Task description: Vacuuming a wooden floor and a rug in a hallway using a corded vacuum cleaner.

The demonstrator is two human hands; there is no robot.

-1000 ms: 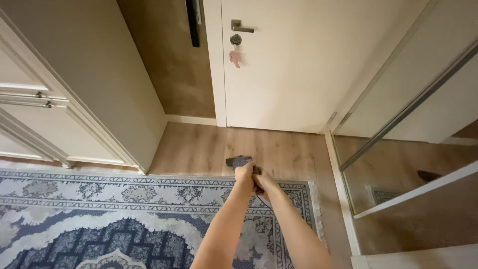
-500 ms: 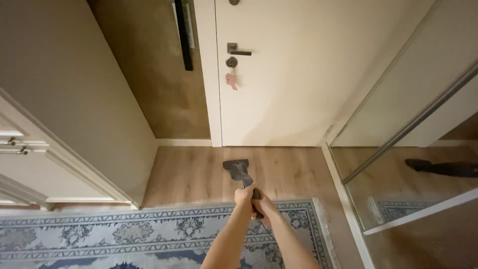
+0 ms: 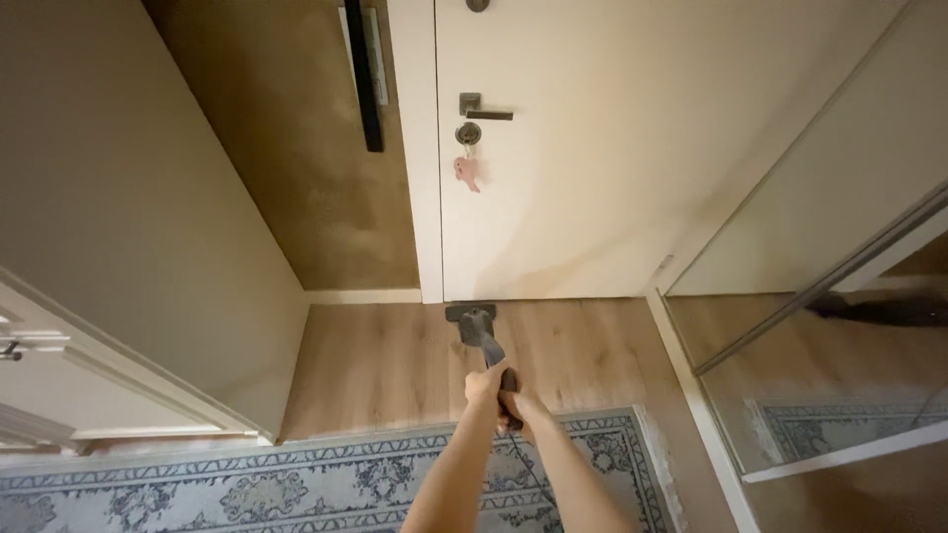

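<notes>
Left hand [image 3: 484, 380] and right hand [image 3: 515, 403] both grip the vacuum [image 3: 478, 331]; its head touches the door [image 3: 612, 148] at twelve o'clock.

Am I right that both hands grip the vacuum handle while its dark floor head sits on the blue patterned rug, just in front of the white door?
Not quite: the head view shows the floor head on the bare wooden floor, beyond the rug. Both the left hand and right hand do grip the handle, near the door.
</notes>
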